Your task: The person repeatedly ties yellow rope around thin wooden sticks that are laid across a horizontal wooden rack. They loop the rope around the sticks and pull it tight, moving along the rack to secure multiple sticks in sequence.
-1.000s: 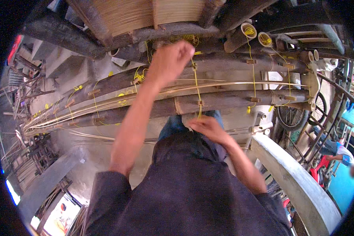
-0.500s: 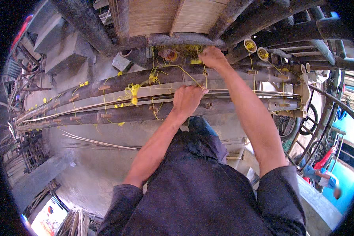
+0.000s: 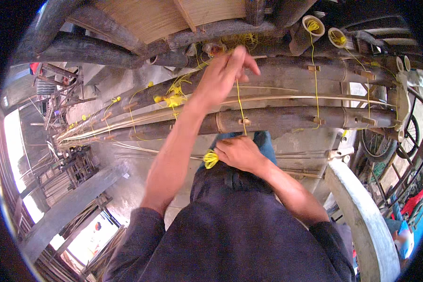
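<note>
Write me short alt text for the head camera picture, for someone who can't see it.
Seen from above, a person's left hand pulls a yellow string taut up over dark bamboo poles, while the right hand holds a yellow string bundle near the waist. More yellow ties hang along the poles.

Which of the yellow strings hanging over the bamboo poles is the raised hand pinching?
The yellow string in the middle, running from the left hand down over the front pole toward the right hand. The strings farther right hang untouched.
</note>
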